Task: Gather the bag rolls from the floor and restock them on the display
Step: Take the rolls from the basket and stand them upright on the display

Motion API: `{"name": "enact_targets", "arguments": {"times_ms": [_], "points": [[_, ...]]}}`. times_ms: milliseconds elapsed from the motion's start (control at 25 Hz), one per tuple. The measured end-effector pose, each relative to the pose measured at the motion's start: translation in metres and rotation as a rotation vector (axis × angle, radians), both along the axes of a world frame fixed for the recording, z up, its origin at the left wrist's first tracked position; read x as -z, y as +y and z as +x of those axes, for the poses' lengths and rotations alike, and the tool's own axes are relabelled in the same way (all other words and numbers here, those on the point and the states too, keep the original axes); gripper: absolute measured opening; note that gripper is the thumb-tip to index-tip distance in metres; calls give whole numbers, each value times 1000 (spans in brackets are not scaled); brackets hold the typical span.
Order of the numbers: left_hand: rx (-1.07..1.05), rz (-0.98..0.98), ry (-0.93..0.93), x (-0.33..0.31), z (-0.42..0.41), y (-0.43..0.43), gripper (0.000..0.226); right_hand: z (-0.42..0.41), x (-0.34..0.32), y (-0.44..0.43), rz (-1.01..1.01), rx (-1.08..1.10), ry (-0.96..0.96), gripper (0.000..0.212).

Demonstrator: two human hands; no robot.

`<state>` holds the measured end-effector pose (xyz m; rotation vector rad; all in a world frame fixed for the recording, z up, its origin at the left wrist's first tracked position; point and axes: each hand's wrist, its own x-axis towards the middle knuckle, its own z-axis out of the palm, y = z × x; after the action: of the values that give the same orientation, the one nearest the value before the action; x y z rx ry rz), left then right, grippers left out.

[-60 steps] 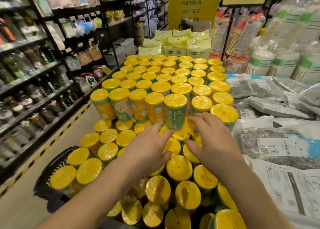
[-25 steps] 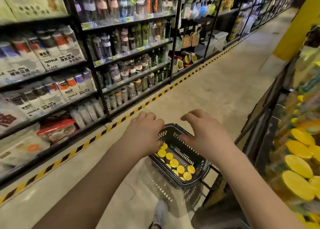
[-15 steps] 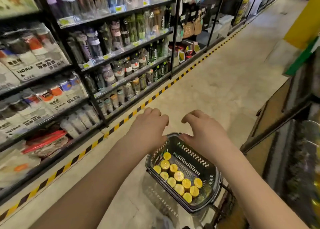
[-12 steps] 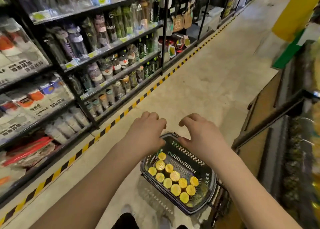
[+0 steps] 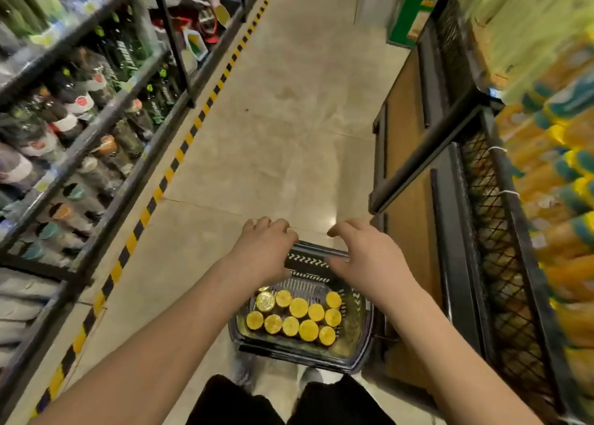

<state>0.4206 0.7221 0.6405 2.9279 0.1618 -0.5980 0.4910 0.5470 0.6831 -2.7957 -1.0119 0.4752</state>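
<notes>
glossy floor (image 5: 289,109), plastic basket (image 5: 363,354) — foil-capped rolls (image 5: 299,307)

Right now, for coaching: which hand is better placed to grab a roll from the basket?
Left, probably: the left hand is nearer the bag rolls, bunched in the shopping basket's left half; the right hand is over its bare side.

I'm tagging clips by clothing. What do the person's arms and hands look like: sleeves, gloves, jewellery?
Both arms are bare as far as the view shows: no sleeve on the left forearm or the right forearm. The left hand and right hand wear no gloves, and no watch, bracelet or ring shows, though the picture is slightly blurred.
</notes>
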Motion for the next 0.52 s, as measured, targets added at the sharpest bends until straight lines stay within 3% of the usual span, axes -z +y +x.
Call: {"name": "enact_targets", "arguments": {"times_ms": [200,360,520], "points": [[-47,-169,89,109,26,17,59,38,98,5,-33,38,159,54],[-155,-226,211,273,16,13,59,56,260,3,-49,60,272,58],[-143,-208,219,420,1,4,65,49,427,4,-153,-15,329,65]]}}
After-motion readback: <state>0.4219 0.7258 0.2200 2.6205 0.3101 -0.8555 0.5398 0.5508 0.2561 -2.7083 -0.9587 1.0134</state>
